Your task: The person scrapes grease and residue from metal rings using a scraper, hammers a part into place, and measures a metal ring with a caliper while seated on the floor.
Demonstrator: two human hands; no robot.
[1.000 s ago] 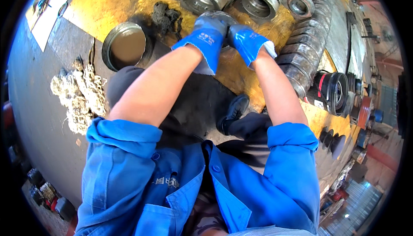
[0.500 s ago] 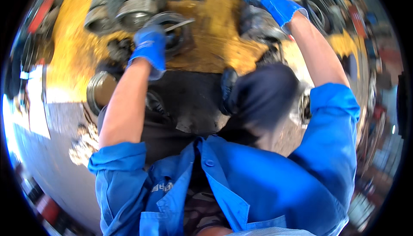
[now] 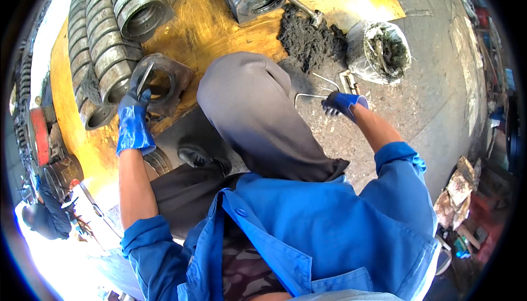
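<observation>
Lots of greasy metal here. A slim, shiny metal strip is held in the left hand, blue glove and all, with the fingers closed around it. It's angled up beside a dull steel flanged ring with a squarish plate and a big round hole. Next to that, long ribbed steel cylinders are laid in rows on a yellow sheet that's smeared with brown grime. The right hand, also gloved, is held low over the rough, speckled floor, right at the end of a thin bent rod. A second thin rod is seen just beyond.

Whether the bent rod is actually grasped can't be made out, since its end is covered by the curled right fingers. The left fingertips are partly lost against the dark metal too, and the farthest cylinders are cut off by the top edge.

As for containers: a tub wrapped in clear plastic is filled with dark, oily-looking clumps, and a crumbly black heap is piled beside it. A ribbed round tin is partly blocked by the left forearm, so its contents can't be seen.
</observation>
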